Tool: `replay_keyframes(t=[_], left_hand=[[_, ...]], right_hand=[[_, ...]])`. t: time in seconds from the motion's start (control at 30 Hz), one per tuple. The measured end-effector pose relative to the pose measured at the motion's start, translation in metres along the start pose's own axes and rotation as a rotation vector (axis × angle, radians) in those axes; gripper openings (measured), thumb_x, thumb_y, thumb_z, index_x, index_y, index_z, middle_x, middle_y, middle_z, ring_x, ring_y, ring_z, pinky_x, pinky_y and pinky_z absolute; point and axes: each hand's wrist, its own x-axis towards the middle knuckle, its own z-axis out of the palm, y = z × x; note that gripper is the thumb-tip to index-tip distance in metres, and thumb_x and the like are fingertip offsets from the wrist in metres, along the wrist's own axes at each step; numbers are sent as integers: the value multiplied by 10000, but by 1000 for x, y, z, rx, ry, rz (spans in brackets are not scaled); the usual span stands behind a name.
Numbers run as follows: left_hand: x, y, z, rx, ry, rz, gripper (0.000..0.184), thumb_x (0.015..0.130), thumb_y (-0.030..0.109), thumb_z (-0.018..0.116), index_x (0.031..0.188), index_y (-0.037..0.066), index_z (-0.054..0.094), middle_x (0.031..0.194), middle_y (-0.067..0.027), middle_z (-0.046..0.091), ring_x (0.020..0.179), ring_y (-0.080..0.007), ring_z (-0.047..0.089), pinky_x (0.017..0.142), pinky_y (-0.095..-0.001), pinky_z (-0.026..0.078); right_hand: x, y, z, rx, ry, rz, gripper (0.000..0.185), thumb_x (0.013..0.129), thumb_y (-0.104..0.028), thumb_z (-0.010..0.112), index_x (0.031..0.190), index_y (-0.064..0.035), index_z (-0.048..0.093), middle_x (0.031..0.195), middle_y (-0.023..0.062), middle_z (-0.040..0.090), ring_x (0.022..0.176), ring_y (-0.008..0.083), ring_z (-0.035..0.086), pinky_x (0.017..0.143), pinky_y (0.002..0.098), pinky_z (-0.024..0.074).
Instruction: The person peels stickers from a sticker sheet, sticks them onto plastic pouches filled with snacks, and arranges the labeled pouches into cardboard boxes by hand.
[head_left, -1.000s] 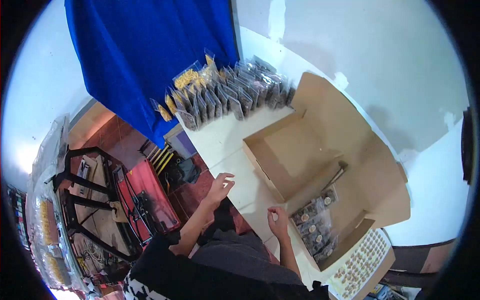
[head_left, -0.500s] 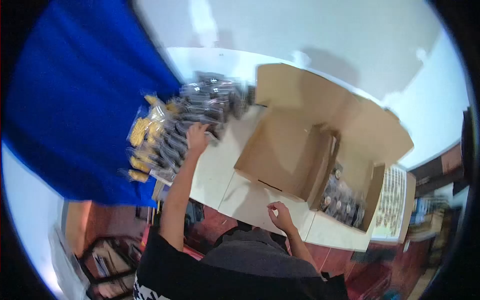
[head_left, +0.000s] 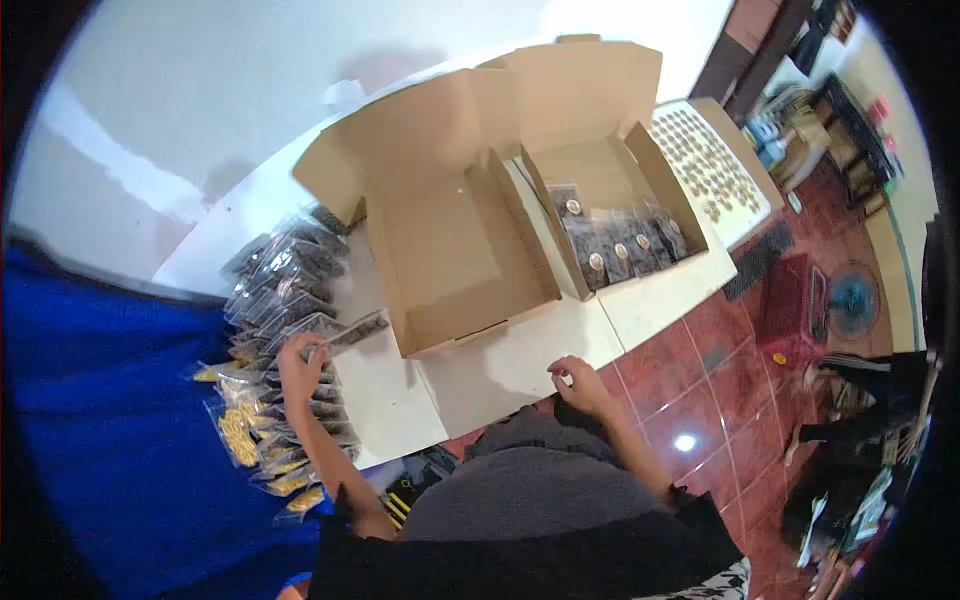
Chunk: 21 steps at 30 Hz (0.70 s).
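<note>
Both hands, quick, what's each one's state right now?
Left hand: curled at the dark-filled bags; whether its grip holds one cannot be told.
Right hand: open, loosely curled, nothing visible in it.

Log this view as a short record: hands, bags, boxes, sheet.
Left hand: at the dark bags; whether its grip holds one is unclear
Right hand: loosely curled, no object visible in it
Yellow bags: beside the blue cloth
Left box: open
Right box: open, holding dark packets with round labels
Sheet: rows of small round pieces
</note>
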Motion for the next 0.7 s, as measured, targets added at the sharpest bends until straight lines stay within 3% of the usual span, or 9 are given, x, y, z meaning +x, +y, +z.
replay_keyframes(t=[0.07,0.13,0.2,0.3,0.43,0.53,0.6,0.63,0.7], left_hand=[[1,65,-8,-56,-44,-360,85,651,42,609,729,21,584,764,-87,587,749,-218,553,667,-307,418],[0,100,0,-160,-58,-292,93,663,39,599,748,4,582,756,-91,588,742,-201,554,667,-292,418],[-2,128,16,-272,-87,-163,105,673,31,587,765,-18,582,740,-96,587,728,-180,555,664,-270,418],[-2,167,43,-439,-302,-17,96,657,14,590,752,-4,596,723,-96,588,698,-190,554,662,-276,421],[-10,212,79,-538,-360,196,109,626,0,610,733,22,608,699,-92,584,671,-213,549,647,-281,423],[-16,230,93,-641,-451,179,130,607,7,628,731,38,612,725,-83,584,740,-223,551,715,-289,401],[-18,234,104,-466,-195,252,195,602,47,647,793,46,606,836,-91,574,862,-246,518,823,-330,345],[-18,241,101,-425,-142,163,416,588,96,675,978,44,542,1012,-112,509,1000,-259,441,901,-375,275],[-16,241,111,-485,-44,102,522,581,118,685,1053,35,479,1073,-120,463,1036,-259,411,915,-381,263]], right_hand=[[-2,-11,-6,-25,9,-19,135,708,-101,516,814,-23,546,760,117,533,760,262,519,687,342,412],[-3,-24,-13,10,-55,52,249,687,-132,558,909,-29,517,878,137,503,861,277,486,752,339,393],[3,-49,-18,19,246,-153,485,630,-185,633,1053,-47,438,1025,153,433,984,304,412,826,346,354],[8,-80,-39,-15,211,-187,698,561,-234,694,1147,-70,352,1143,157,345,1062,322,333,884,372,300],[13,-85,-55,-119,-19,-306,702,532,-266,707,1131,-86,388,1155,122,380,1067,295,346,899,396,263],[9,-74,-61,-58,-238,-275,545,555,-189,700,1040,-67,484,957,106,529,921,220,485,834,343,339],[5,-73,-74,59,-291,-130,513,574,-167,695,1030,-54,489,932,106,539,880,195,505,807,331,366],[3,-69,-82,120,-313,-60,496,584,-155,693,1025,-48,491,920,106,544,860,182,516,794,326,379],[-2,-58,-98,248,-234,-12,478,609,-129,687,1026,-20,481,928,112,542,844,155,521,767,310,405]])
